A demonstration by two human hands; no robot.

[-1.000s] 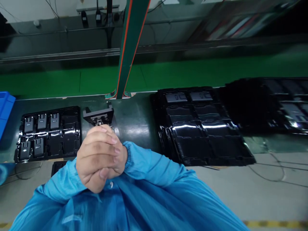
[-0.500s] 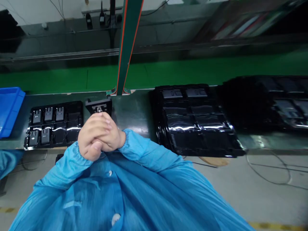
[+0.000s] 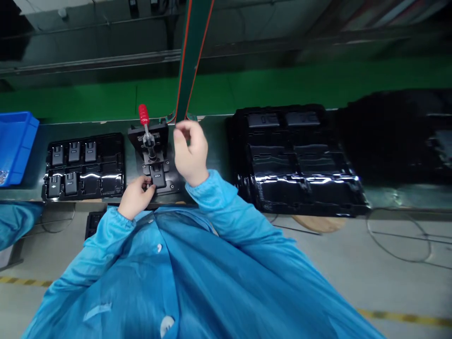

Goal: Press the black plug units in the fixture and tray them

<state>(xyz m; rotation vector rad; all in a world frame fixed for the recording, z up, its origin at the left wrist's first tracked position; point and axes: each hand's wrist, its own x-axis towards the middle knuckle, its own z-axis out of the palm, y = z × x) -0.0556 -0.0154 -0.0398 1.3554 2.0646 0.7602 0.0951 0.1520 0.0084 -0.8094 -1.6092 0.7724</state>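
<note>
My left hand [image 3: 137,197] has its thumb and fingers at the left edge of a small dark-grey battery-like pack [image 3: 157,176] with pale lettering. That pack sits on the base of a black clamp fixture [image 3: 168,165], below the plunger of a toggle clamp. The clamp's red handle [image 3: 143,114] points upward. To the right of the fixture, my right hand [image 3: 193,154] is raised. Its fingers are loosely curled with a gap at the thumb, and I see nothing in it.
Left of the fixture, a black moulded tray [image 3: 108,174] carries several similar packs. A blue bin [image 3: 17,155] stands beyond it. Stacked black trays [image 3: 282,193] lie to the right, with dark parts in the back row. A green post [image 3: 188,66] rises behind the fixture.
My hands were clasped together in front of the fixture and have come apart. The left has gone down to the pack; the right has moved up and rightward. Fixture and pack now show.
</note>
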